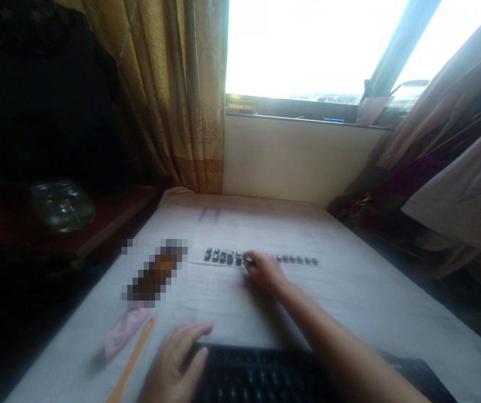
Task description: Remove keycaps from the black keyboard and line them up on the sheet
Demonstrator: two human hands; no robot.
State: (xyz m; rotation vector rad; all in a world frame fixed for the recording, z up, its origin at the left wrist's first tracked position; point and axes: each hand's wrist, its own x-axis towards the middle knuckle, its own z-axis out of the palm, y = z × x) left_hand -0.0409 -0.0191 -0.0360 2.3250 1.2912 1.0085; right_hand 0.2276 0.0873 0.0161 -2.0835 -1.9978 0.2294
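Observation:
My right hand (263, 271) reaches over the bed-like white surface, its fingers closed around a thin tool (247, 259) with a dark end and a slim light shaft pointing left; its exact kind is unclear. Under and beside the fingers, small dark keycaps (222, 257) stand in a line, doubled into two rows at the left, and partly hidden by the hand. Closer to me lies a black keyboard (261, 378), partly covered by my right forearm. My left hand (177, 358) rests at the keyboard's left edge, thumb and fingers apart.
Left of the keycaps lie a pixelated brown item (156, 274), a pink cloth (125, 331) and an orange stick-like handle (133, 358). A glass jar (63, 206) stands on a dark red ledge. Behind are a gold curtain (194, 101) and window; clothes (462, 184) hang at right.

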